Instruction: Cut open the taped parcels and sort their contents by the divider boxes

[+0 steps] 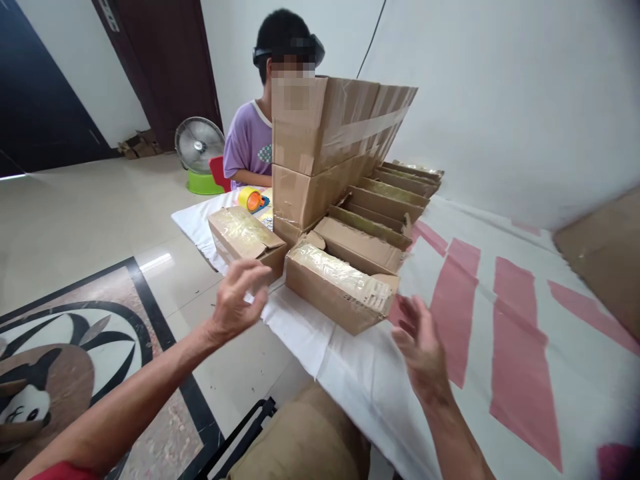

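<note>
Near box (330, 297) sits at the close corner of the cloth-covered surface (515, 227), between my two hands. Left hand (241, 300): fingers curled loosely, nothing in the grip; it overlaps the corner of the left box (245, 233) in view, contact cannot be told. Right hand (420, 347): fingers spread, nothing held, just beside the near box's right end. Progress, as judged: the near box and the left box both carry shiny clear tape across their upper faces, so some taping looks done; the near box's edges and a flap still stand up around its taped panel, so I would not call it finished. Behind, a stack of boxes (300, 127), at least two tiers high, looks closed and taped along its side. Along its right side runs a row of boxes (383, 207) with raised edges and hollows showing; these I take as the part left, though their insides are mostly hidden. Tape roll (249, 199), yellow with an orange part, lies on the far side by a person in a purple shirt (247, 143). Labels: a printed patch with dark marks at the near box's right end, too small to read; no brand legible.
</note>
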The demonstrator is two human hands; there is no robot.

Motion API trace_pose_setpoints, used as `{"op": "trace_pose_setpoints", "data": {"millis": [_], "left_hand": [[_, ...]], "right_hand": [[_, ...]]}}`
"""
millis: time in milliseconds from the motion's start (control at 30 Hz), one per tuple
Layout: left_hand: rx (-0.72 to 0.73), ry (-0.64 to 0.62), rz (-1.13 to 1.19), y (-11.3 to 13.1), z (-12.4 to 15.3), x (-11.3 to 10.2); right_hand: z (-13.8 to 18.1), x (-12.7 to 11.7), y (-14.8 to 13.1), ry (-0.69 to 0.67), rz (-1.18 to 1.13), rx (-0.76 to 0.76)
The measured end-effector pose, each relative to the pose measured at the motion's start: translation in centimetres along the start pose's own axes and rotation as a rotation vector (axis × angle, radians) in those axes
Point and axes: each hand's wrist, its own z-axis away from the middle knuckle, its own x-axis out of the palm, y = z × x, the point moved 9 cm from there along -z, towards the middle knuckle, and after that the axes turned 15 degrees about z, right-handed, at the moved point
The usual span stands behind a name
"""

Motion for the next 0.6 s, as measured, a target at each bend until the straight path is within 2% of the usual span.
{"op": "trace_pose_setpoints", "data": {"millis": [67, 100, 133, 167, 233, 333, 400, 467, 533, 600], "left_hand": [[-0.102, 0.170, -0.062, -2.8, -1.4, -4.9], [-0.196, 0.246, -0.060, -5.1, -2.2, -7.0], [-0.317, 0.299, -0.025, -7.9, -2.8, -8.5], [-0.439, 0.345, 0.033, -10.8, -3.4, -9.5], [-0.681, 0.469, 0.224, -16.6, -3.8, -10.3], [-0.845, 0.555, 0.384, -22.0, -4.4, -9.0], [-0.866, 0.522, 0.409, -23.6, -4.8, -7.7], [-0.875, 0.477, 0.425, -24.1, -4.7, -6.7], [-0.866, 0.448, 0.413, -23.5, -4.2, -6.8], [-0.846, 0.433, 0.366, -21.9, -3.3, -8.2]], "right_hand": [[3.4, -2.0, -0.2, 0.149, 0.062, 0.046], [5.2, -2.5, -0.6, 0.225, 0.085, 0.086], [6.7, -2.1, -1.6, 0.235, 0.098, 0.087], [7.6, -0.1, -3.1, 0.130, 0.108, 0.049], [8.6, 5.8, -7.2, -0.161, 0.093, -0.071], [7.2, 14.9, -12.5, -0.457, -0.028, -0.126], [4.7, 19.8, -14.7, -0.566, -0.091, -0.095], [2.5, 23.2, -15.7, -0.591, -0.097, -0.046], [1.6, 25.1, -16.2, -0.590, -0.070, -0.038], [2.5, 25.9, -16.9, -0.608, -0.051, -0.078]]}}
